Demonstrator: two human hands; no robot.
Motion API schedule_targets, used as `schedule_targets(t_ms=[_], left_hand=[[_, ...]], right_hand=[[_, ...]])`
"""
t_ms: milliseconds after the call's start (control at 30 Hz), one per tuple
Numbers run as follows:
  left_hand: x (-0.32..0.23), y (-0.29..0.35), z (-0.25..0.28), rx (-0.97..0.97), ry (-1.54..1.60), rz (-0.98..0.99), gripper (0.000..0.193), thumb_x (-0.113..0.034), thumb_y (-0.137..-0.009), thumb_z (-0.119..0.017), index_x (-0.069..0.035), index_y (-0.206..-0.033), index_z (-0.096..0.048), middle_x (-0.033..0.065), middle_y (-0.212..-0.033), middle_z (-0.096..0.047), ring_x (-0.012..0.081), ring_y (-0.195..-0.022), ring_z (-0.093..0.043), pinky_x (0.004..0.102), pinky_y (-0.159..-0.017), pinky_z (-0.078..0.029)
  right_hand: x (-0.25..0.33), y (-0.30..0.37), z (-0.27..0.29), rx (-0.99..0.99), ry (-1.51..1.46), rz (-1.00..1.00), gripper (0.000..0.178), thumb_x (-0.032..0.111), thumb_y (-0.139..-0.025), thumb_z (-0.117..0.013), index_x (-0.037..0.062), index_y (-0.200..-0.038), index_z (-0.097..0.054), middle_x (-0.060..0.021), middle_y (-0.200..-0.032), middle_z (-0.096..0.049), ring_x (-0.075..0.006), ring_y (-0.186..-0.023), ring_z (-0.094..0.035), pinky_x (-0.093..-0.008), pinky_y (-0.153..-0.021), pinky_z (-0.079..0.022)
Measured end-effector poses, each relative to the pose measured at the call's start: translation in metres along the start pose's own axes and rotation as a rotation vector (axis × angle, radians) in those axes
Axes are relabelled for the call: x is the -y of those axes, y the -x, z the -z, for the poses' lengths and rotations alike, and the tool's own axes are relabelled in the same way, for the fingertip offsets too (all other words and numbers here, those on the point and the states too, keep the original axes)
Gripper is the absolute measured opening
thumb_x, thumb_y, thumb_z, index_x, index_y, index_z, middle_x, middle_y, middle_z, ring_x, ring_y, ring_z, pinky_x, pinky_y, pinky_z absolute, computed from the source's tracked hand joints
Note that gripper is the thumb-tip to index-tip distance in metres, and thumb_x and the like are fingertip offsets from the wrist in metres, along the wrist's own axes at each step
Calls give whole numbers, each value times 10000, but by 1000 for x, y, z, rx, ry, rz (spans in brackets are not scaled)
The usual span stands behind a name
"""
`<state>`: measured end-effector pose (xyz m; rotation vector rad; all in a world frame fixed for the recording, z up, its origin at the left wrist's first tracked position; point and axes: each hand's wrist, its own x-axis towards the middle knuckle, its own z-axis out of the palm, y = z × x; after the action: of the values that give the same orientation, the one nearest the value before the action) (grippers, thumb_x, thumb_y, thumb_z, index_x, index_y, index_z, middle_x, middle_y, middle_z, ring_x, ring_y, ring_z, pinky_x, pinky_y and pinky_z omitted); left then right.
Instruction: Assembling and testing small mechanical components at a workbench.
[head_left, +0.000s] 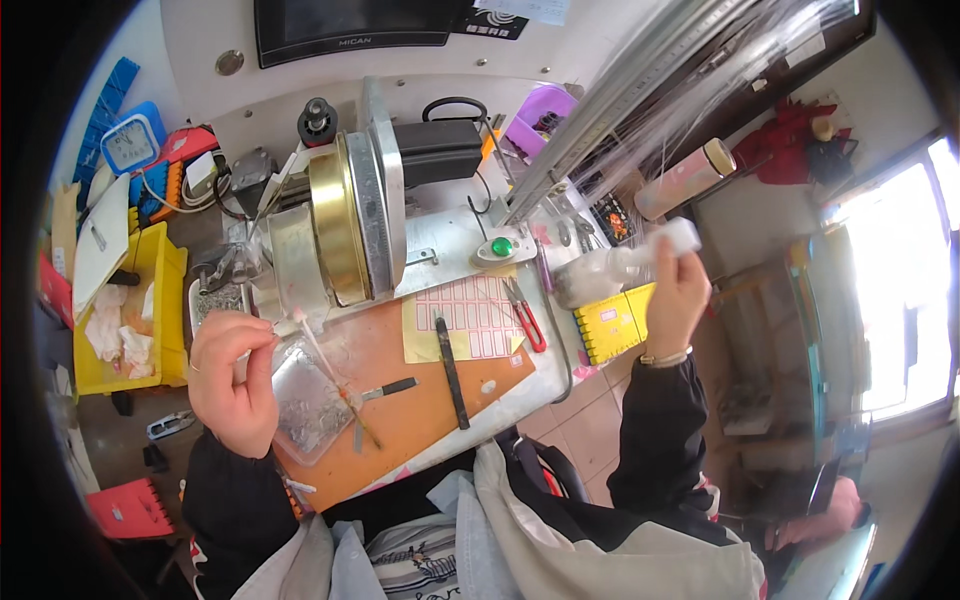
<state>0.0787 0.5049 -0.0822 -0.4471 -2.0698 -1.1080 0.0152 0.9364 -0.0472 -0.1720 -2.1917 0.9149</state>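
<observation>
In the head view, the person's left hand (235,375) is raised above the left end of the desk (548,388), its grip narrow, thumb and forefinger pressed together; I cannot tell whether anything fine lies between them. Just beside those fingertips is the pale tip of a thin, slender stick (322,352), which slants over a shallow clear plastic tray (318,405) holding small, shiny pieces.

The right hand (682,300) is raised at the desk's right side, its grip closed on a blocky white object (680,237), blurred and too unclear to identify. Next to it, toward the left, is a bulging translucent thing (590,278), also blurred. Below these lies a bright yellow spiral-edged notebook (612,325).

Between the hands, a flat orange-brown board (420,425) carries a long black tool (450,375), which overlaps a cream sheet of pink-framed labels (470,315); red-handled scissors (528,318) lie on the sheet's right part. Behind stands a machine with a broad brass-coloured wheel (338,225) and a round green button (500,246).
</observation>
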Motion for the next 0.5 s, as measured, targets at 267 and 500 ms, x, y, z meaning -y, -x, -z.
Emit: schedule_targets(t_ms=[267, 500], left_hand=[[-7, -1, 0, 57, 411, 391, 175, 144, -835, -607, 15, -954, -605, 116, -948, -609, 190, -865, -616, 291, -783, -501], [1, -1, 24, 156, 171, 71, 299, 180, -791, -587, -35, -998, -575, 126, -915, -642, 235, -816, -659, 321, -743, -521]], right_hand=[[55, 71, 18, -106, -1117, -12, 547, 378, -1025, -518, -43, -1365, -444, -29, -864, -568, -84, -568, -432, -206, -491, -318], [149, 127, -96, 306, -1319, 224, 392, 414, -1012, -497, 40, -1130, -516, -67, -685, -550, -168, -491, -473, -295, -492, -399]])
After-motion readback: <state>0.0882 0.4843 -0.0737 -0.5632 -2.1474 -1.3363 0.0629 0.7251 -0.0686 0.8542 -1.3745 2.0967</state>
